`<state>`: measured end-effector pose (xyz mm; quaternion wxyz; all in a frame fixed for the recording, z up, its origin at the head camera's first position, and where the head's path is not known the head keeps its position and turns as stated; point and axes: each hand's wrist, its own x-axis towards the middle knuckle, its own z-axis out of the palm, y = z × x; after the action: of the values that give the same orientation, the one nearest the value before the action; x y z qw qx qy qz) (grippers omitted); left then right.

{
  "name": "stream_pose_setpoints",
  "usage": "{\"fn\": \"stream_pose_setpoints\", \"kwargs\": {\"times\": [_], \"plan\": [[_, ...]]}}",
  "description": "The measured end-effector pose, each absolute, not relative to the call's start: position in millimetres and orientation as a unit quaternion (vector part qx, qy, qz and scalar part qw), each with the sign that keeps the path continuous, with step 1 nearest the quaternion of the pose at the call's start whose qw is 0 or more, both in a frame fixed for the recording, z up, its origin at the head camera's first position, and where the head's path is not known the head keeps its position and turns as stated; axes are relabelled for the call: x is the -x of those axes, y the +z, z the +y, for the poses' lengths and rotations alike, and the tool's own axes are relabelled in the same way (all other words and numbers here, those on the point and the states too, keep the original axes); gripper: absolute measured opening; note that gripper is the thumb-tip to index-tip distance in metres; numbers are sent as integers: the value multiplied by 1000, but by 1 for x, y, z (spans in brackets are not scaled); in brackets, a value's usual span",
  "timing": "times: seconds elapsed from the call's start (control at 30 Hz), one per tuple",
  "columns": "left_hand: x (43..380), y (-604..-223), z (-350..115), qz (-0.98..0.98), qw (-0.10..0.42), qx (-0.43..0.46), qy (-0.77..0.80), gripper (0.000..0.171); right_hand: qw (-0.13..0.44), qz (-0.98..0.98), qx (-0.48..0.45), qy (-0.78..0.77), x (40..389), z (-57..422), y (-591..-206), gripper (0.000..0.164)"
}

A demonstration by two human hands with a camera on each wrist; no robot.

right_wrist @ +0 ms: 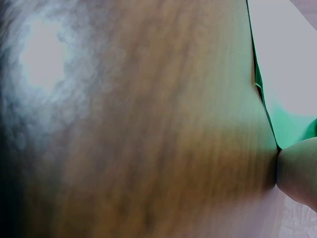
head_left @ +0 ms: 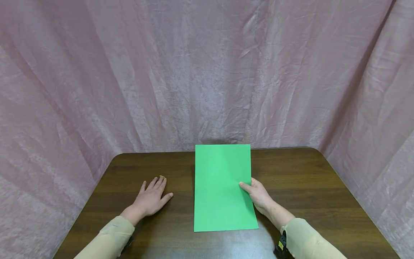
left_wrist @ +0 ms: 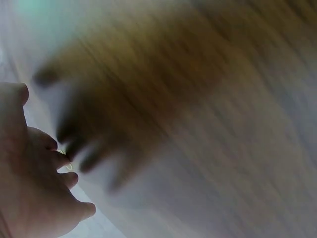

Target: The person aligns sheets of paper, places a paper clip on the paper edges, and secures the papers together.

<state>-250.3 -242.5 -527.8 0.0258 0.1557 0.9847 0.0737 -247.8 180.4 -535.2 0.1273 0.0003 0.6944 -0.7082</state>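
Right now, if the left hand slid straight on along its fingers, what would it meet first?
For the left hand, probably the small yellow loop at its fingertips; whether they already touch it is unclear.

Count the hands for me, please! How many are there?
2. The left hand is over the wooden table, left of the green paper; the right hand grips the paper's right edge.

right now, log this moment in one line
right hand: grips green sheet at its right edge | left hand: outstretched, thin yellow loop at fingertips | surface: brown table
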Motion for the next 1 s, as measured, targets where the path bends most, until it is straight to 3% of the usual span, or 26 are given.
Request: {"fn": "stream_pose_setpoints", "kwargs": {"times": [1.0], "plan": [[227,-519,-201,974,57,-215,37,75,118,704,-11,-700,249,179,-536,46]]}}
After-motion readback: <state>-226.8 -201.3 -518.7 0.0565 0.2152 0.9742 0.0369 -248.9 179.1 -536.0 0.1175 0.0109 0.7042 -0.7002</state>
